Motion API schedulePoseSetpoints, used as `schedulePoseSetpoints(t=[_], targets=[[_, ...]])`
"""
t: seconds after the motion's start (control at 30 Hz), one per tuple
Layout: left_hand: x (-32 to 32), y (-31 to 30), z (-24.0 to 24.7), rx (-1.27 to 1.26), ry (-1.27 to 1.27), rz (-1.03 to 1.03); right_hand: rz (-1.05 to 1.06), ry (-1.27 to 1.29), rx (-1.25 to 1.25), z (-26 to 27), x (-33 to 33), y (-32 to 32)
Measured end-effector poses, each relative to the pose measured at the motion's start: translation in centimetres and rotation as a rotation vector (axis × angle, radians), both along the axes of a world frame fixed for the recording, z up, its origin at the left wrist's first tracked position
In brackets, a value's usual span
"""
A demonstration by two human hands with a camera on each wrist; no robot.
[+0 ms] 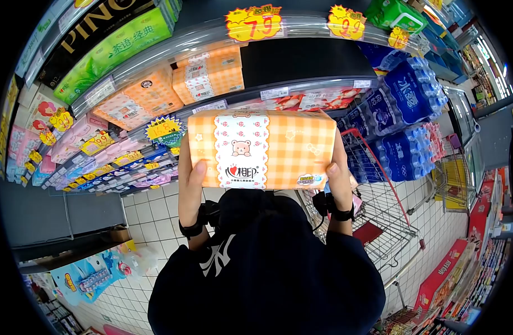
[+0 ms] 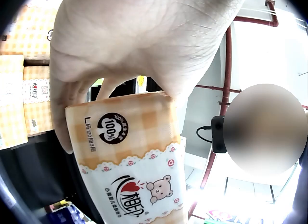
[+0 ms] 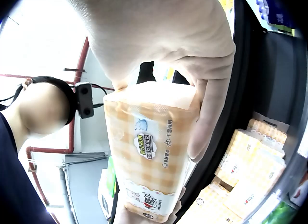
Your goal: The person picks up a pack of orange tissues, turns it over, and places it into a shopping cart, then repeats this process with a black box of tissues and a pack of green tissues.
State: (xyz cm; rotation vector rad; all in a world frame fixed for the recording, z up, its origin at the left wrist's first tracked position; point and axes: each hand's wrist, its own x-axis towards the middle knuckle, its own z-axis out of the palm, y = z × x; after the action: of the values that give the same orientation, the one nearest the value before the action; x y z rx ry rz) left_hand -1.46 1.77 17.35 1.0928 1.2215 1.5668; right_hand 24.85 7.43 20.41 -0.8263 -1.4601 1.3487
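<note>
An orange-and-white checked tissue pack (image 1: pixel 301 145) with a bear print is held level in front of the chest, between both hands. At its left end the left hand (image 1: pixel 191 181) grips it, thumb on the printed face. The right hand (image 1: pixel 340 178) grips the opposite end, its thumb near the lower right corner. The left wrist view shows the left hand (image 2: pixel 144 36) spread round the end of the pack (image 2: pixel 149 123). Fingers of the right hand (image 3: pixel 163 31) wrap the other end of the pack (image 3: pixel 144 171) in the right wrist view.
Matching tissue packs (image 1: pixel 228 67) sit on the shelf ahead, beside a dark bare stretch (image 1: pixel 301 58). A wire shopping cart (image 1: pixel 379 218) stands on the right, near stacked blue bottle packs (image 1: pixel 407 92). Yellow price signs (image 1: pixel 253 25) line the shelf edge. Tiled floor (image 1: pixel 156 215) lies below.
</note>
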Motion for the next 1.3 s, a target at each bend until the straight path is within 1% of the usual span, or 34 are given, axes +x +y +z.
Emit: schedulePoseSetpoints(t=[0.27,0.43,0.8,0.97,1.2,1.3], targets=[[2.8,-1.3,0.4,-0.022,0.002,0.023,0.009,0.096,-0.003,0.2,2.9,-1.6],[4.4,-2.1,0.3,-0.04,-0.044,0.071,0.011,0.092,0.014,0.2,4.8,-2.4],[8.3,-3.3,0.4,-0.046,-0.067,0.028,0.036,0.144,-0.015,-0.3,8.7,-3.6],[10.2,-3.5,0.2,-0.058,-0.05,0.032,0.019,0.102,-0.004,-0.7,10.8,-4.2],[13.3,-3.5,0.6,-0.053,0.003,-0.032,-0.03,0.008,-0.031,-1.5,14.4,-5.5],[14.8,-3.3,1.1,-0.054,0.031,-0.066,-0.084,-0.043,-0.037,-1.7,15.6,-6.2]])
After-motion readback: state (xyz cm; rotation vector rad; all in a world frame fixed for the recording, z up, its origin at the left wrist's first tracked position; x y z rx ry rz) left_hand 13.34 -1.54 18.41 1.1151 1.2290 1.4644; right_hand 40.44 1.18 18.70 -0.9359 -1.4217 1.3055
